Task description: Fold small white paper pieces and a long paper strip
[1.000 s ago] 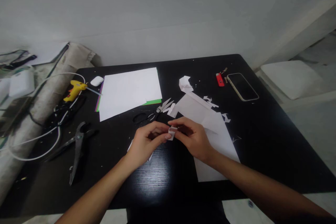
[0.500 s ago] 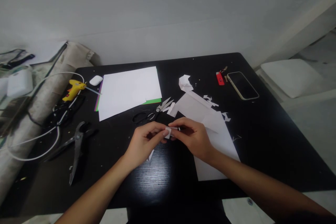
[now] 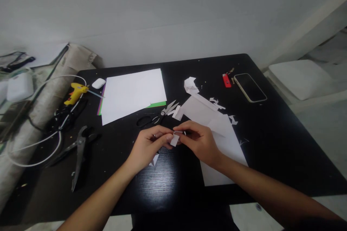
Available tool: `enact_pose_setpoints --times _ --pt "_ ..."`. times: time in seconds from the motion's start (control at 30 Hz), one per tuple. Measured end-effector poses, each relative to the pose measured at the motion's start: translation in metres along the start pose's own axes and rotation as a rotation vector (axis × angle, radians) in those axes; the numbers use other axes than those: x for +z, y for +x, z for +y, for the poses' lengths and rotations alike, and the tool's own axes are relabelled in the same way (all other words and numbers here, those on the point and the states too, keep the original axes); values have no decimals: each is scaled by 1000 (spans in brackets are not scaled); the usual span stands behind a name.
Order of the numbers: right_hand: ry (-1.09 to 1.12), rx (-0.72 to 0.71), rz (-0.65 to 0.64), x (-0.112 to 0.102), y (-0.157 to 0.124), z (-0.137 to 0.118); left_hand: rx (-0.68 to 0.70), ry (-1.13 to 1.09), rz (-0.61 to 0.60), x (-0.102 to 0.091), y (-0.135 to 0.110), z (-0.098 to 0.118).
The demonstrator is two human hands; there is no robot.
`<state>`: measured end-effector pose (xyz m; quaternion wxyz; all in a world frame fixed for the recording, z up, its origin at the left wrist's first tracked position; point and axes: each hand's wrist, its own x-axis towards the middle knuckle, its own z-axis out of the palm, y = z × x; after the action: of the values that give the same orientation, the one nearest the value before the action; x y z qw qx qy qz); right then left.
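Centrally, near the front edge of the black desk [image 3: 273, 144], the left hand [image 3: 148, 147] and the right hand [image 3: 199, 140] met fingertip to fingertip, both pinching a small paper piece [image 3: 175, 139] held just above the desk surface between them. The fingers of each hand were pressed together around that piece, with the remaining fingers curled in. A pointed paper scrap [image 3: 154, 160] lay on the desk under the left hand, and a large white sheet [image 3: 226, 146] lay beneath the right wrist. To the left, black pliers [image 3: 80, 148] rested beside a looped white cable [image 3: 40, 153]. Just beyond the hands lay black-handled scissors [image 3: 157, 117], blades open. Farther back sat a stack of paper [image 3: 132, 92], white on top with green and purple edges showing, a yellow glue gun [image 3: 76, 92] and a white earbud case [image 3: 98, 83] to its left. A crumpled paper offcut [image 3: 190, 85], a red lighter [image 3: 226, 80] and a phone [image 3: 249, 87], lying face up, occupied the far right.
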<state>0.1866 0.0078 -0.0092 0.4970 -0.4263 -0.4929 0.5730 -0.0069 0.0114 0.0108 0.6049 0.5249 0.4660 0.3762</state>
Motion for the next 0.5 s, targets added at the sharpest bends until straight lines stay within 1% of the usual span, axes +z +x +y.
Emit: enact_pose_setpoints --times 0.23,0.5 --pt "14 3 -9 -1 -1 2 -13 -61 17 4 1 -2" --pt "41 17 -18 -1 -2 5 15 -10 52 7 -1 -4"
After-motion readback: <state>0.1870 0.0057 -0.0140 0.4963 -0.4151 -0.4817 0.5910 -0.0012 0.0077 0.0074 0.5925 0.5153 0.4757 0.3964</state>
